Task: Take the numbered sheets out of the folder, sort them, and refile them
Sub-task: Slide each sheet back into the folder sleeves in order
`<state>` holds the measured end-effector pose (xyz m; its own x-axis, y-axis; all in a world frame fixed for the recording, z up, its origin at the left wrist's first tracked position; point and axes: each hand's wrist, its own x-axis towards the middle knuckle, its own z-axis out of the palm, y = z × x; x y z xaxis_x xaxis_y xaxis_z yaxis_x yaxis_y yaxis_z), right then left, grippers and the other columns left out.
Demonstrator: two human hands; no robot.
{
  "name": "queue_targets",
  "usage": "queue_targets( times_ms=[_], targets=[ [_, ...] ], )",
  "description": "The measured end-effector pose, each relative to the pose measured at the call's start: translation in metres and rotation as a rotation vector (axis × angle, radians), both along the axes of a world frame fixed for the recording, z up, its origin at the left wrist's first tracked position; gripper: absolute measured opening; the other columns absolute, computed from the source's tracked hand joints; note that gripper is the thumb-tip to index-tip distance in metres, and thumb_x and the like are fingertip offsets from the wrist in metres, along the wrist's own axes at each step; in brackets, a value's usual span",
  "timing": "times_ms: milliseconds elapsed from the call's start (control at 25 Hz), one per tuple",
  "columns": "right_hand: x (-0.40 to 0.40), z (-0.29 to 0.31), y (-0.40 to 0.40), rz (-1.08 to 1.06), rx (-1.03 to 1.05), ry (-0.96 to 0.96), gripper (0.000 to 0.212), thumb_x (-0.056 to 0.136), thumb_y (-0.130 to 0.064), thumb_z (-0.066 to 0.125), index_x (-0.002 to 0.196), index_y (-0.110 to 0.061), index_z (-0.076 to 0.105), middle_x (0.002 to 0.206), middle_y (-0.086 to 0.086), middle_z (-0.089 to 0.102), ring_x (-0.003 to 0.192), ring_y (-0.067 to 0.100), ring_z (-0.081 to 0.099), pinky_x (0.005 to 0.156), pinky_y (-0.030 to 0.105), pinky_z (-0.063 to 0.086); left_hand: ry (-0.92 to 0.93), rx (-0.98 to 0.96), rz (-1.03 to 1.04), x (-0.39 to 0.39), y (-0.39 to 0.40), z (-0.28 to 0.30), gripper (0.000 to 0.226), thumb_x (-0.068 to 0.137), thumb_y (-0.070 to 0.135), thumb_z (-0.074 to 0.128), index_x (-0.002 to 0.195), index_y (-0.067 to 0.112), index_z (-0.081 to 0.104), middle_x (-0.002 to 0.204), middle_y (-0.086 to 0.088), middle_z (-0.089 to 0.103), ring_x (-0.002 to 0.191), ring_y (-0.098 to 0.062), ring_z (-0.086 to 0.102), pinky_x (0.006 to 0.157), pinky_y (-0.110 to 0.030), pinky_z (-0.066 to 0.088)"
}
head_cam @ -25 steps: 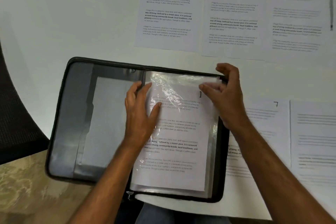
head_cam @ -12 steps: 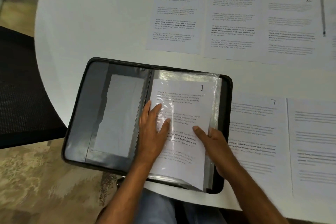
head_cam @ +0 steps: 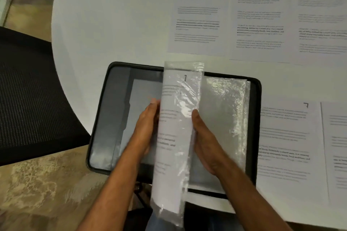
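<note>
The open black folder [head_cam: 255, 118] lies at the near edge of the round white desk [head_cam: 112, 15], its lower left corner overhanging the rim. Bare desk surface extends to the left of and behind the folder; a dark mesh chair [head_cam: 28, 90] stands just off the desk's left edge.

Count of loose sheets in view: five. Sheet 2 [head_cam: 199, 20], sheet 3 [head_cam: 260, 24] and a third sheet [head_cam: 323, 28], its number blurred, lie side by side in a row behind the folder. Sheet 7 [head_cam: 285, 146] lies just right of the folder, with one more sheet [head_cam: 338, 146] beside it, cut off by the frame.

Sheet 1 [head_cam: 174, 127] sits inside a clear plastic sleeve [head_cam: 187, 99] which stands raised on edge over the folder's spine, mid-turn between the two halves. Further empty clear sleeves [head_cam: 225, 114] lie flat on the right half; their number cannot be told.

Left hand [head_cam: 146, 127]: fingers extended and relaxed, lying against the left face of the raised sleeve, nothing grasped. Right hand [head_cam: 204, 140]: thumb lies on the sleeve's right edge at about mid-height; the remaining fingers are hidden behind the sleeve, so whether it is pinched cannot be told.
</note>
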<state>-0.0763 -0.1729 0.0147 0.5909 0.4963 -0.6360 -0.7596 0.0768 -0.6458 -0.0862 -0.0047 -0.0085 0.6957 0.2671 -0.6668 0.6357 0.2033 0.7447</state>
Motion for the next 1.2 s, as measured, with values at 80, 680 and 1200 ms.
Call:
queue_targets(
  times_ms=[80, 680, 1200],
  targets=[
    [-0.002, -0.001, 0.025, 0.068, -0.029, -0.059, 0.064, 0.084, -0.077, 0.037, 0.118, -0.04, 0.077, 0.138, -0.016, 0.066, 0.137, 0.002, 0.052, 0.127, 0.039, 0.023, 0.033, -0.02, -0.02, 0.003, 0.025, 0.012, 0.058, 0.105, 0.059, 0.033, 0.125, 0.02, 0.071, 0.112, -0.008, 0.078, 0.111, -0.026, 0.072, 0.102, -0.043, 0.054],
    [-0.023, -0.057, 0.075, 0.481, -0.438, -0.62, 0.039, 0.104, -0.052, 0.047, 0.141, -0.046, 0.057, 0.166, -0.022, 0.027, 0.152, -0.013, 0.003, 0.13, 0.037, -0.005, 0.148, 0.759, -0.125, 0.002, 0.132, -0.016, 0.03, 0.105, 0.047, 0.052, 0.119, 0.022, 0.062, 0.101, 0.006, 0.066, 0.104, -0.028, 0.064, 0.077, -0.038, 0.048],
    [0.014, -0.071, 0.017, 0.076, -0.673, -0.895, 0.034, 0.098, -0.01, 0.064, 0.127, -0.028, 0.068, 0.154, -0.017, 0.048, 0.145, 0.002, 0.041, 0.118, 0.021, 0.036, -0.184, 1.118, -0.731, 0.019, 0.042, -0.065, 0.07, 0.098, 0.04, 0.061, 0.159, 0.022, 0.031, 0.168, -0.008, 0.021, 0.152, -0.029, 0.023, 0.12, -0.05, 0.025]
  ],
)
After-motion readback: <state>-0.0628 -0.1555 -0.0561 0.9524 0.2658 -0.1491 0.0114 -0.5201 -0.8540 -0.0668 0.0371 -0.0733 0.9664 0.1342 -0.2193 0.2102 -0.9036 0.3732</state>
